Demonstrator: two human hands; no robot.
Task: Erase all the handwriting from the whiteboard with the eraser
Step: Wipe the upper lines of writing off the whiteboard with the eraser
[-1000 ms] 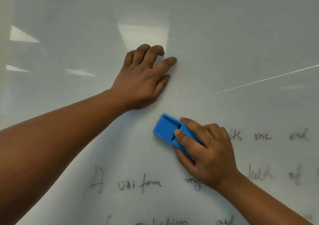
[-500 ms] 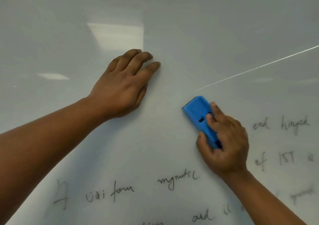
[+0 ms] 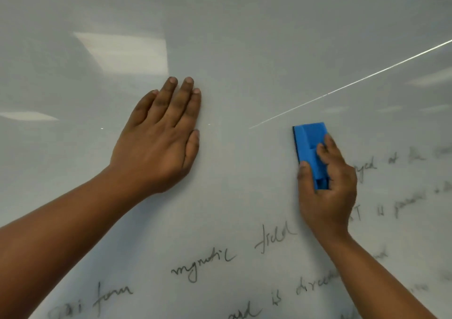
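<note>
The right hand is clenched around a blue rectangular plastic eraser, pressing it against the glossy white whiteboard toward the board's right side, just above the lines of black handwriting. The left hand lies flat and released on the bare board, fingers together, well apart from the eraser. Writing fills the lower part.

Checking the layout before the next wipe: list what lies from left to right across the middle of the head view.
Bare left hand pressed flat on the glossy white whiteboard → thin bright diagonal streak → blue rectangular plastic eraser → right hand gripping it → blurred black handwriting.
</note>
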